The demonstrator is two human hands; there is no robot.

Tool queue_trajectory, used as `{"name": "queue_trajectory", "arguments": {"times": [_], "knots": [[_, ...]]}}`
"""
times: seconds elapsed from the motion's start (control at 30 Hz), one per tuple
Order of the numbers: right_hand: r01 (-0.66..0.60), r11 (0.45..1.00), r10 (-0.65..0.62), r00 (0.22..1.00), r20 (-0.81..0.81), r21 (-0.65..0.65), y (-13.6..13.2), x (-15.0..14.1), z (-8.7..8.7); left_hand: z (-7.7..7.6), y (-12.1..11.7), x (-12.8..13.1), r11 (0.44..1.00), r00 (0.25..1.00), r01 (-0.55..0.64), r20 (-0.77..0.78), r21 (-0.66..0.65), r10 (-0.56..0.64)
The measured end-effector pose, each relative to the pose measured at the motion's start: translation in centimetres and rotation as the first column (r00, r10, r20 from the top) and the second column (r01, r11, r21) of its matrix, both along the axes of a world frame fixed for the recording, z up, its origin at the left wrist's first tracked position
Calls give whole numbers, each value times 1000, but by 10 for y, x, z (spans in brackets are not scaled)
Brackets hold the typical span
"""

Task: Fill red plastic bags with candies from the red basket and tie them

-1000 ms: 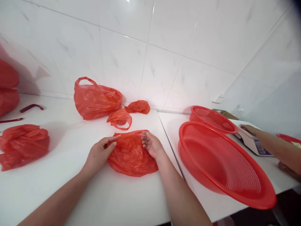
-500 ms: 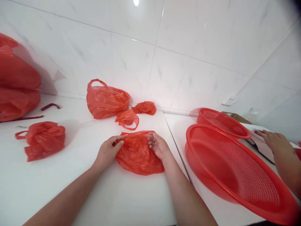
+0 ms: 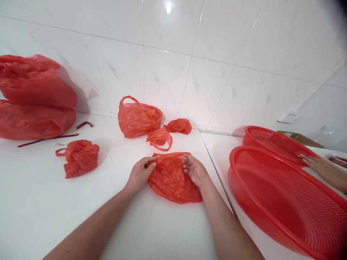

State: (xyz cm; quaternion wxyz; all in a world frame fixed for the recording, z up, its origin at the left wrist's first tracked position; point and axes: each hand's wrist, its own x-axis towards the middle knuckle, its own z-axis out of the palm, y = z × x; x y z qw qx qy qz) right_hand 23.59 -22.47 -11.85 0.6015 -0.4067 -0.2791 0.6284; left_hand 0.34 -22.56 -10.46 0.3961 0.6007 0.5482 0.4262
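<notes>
A crumpled red plastic bag (image 3: 173, 180) lies on the white table right in front of me. My left hand (image 3: 142, 173) pinches its upper left edge between thumb and fingers. At the upper right corner, my right hand (image 3: 195, 169) has its fingers curled against the bag's edge, gripping it. Just behind lies a small red bag with a loop handle (image 3: 160, 139). Farther back, a fuller red bag (image 3: 139, 119) leans near the wall, with a small crumpled red bundle (image 3: 179, 125) beside it. What the bags contain is hidden.
Two large red bags (image 3: 35, 121) are stacked at the far left, near dark red strips (image 3: 48, 139). A knotted red bag (image 3: 81, 158) sits left. On the right stand two red mesh baskets (image 3: 238, 187); another person's hand (image 3: 314, 162) touches the rear one. A cardboard box (image 3: 300, 139) lies behind.
My view has turned left, so everything sits farther right. My hands keep the same hold on the bag. The other person's hand has moved left onto the rear basket.
</notes>
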Motion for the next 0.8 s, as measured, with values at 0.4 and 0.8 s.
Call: {"name": "queue_trajectory", "arguments": {"times": [0.4, 0.8], "knots": [[7, 1000, -7, 1000, 10, -3, -1, -2, 3, 2, -3, 0, 1000, 1000, 22, -1, -13, -22], [2, 1000, -2, 1000, 19, 1, -1, -2, 1, -1, -1, 0, 1000, 1000, 26, 3, 9, -26]]}}
